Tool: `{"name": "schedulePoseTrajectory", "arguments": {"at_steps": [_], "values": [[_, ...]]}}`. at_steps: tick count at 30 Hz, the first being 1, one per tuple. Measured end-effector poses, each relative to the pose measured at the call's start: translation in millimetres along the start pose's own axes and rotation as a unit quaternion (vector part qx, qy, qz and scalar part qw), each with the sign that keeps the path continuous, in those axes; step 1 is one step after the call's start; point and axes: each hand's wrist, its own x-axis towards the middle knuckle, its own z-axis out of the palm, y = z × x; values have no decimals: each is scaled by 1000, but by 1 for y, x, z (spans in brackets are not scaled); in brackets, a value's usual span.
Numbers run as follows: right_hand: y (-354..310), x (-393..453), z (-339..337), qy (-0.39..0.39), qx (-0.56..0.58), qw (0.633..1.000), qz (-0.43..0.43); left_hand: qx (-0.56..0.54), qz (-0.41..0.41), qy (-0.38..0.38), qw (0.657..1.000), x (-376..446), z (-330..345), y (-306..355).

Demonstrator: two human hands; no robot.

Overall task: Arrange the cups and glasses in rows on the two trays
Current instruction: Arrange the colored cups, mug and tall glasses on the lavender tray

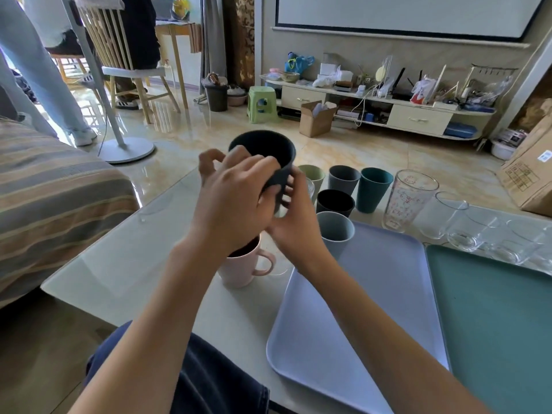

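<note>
Both hands, left hand (pixel 236 186) and right hand (pixel 294 216), grip the upright dark cup (pixel 265 153) above the worktop, the lilac tray (pixel 373 294) lying down-right, nearer the right.

Matt dark cup (pixel 268 153), clear glossy glasses (pixel 460 225), smooth matt plastic-looking trays (pixel 388 294).

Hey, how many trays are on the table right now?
2. A lavender tray lies in front of the person, and a green tray lies right beside it on its right, partly cut off by the picture's edge. Neither holds a cup yet.
</note>
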Motion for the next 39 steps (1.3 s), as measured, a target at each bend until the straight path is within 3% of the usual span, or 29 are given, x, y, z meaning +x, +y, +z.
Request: {"name": "schedulePoseTrajectory", "arguments": {"at_steps": [3, 8, 11, 17, 26, 34, 39], "values": [[-1, -14, -32, 11, 15, 999, 28, -94, 19, -27, 995, 3, 1, 18], [17, -51, -88, 30, -84, 992, 90, -282, 12, -225, 933, 0, 15, 41], [39, -71, -99, -2, -90, 984, 155, -290, 39, -321, 901, -4, 27, 46], [75, -90, -86, -42, -81, 973, 211, -189, 38, -486, 853, -14, 52, 43], [90, -92, -78, -40, -59, 971, 227, -168, 29, -514, 840, -12, 58, 41], [93, -84, -111, -151, -87, 954, 245, -141, 28, -518, 843, -12, 61, 32], [82, -72, -153, -133, -147, 952, 232, -229, -34, -535, 812, -4, 49, 33]]}}
